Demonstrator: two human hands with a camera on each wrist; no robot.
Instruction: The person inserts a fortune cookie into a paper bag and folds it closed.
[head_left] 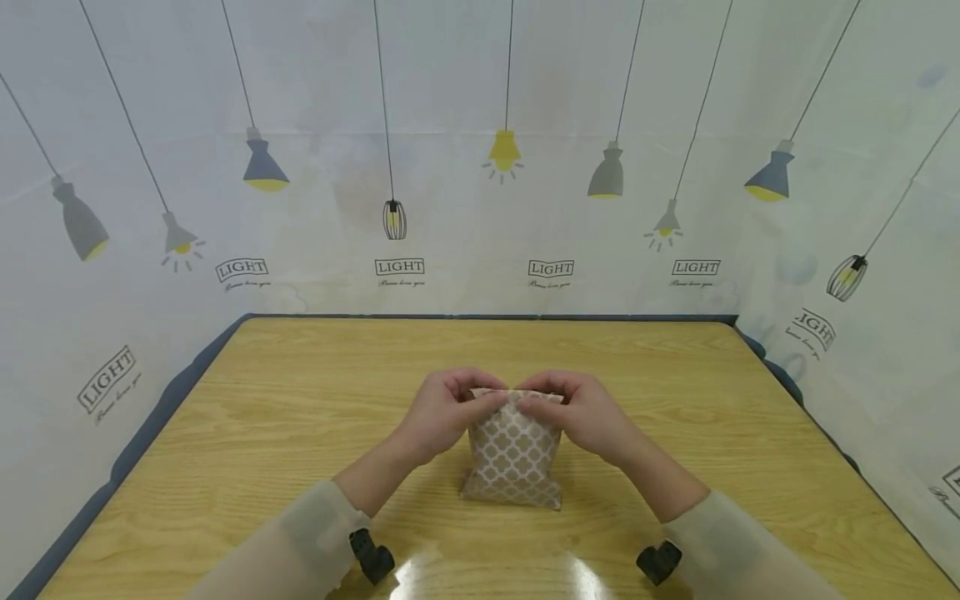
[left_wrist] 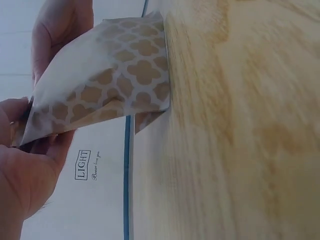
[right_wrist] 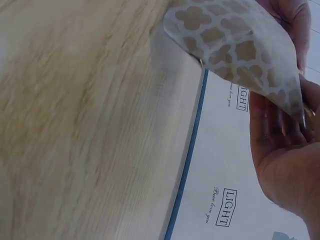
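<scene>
A small beige bag (head_left: 514,454) with a white lattice pattern stands upright on the wooden table, its base on the tabletop. My left hand (head_left: 448,412) pinches the bag's top edge on the left, thumb in front and fingers behind. On the other side my right hand (head_left: 588,415) pinches the same edge, its thumb close to the left thumb. Both wrist views show the bag (left_wrist: 125,75) bulging in the middle and narrowing to its top. Whatever the bag contains is hidden.
The wooden table (head_left: 337,358) spreads around the bag on all sides. Behind it hangs a pale curtain (head_left: 450,225) printed with lamps. Dark blue edging (head_left: 495,317) lines the table's far side. Black wrist cameras (head_left: 371,557) sit on both sleeves.
</scene>
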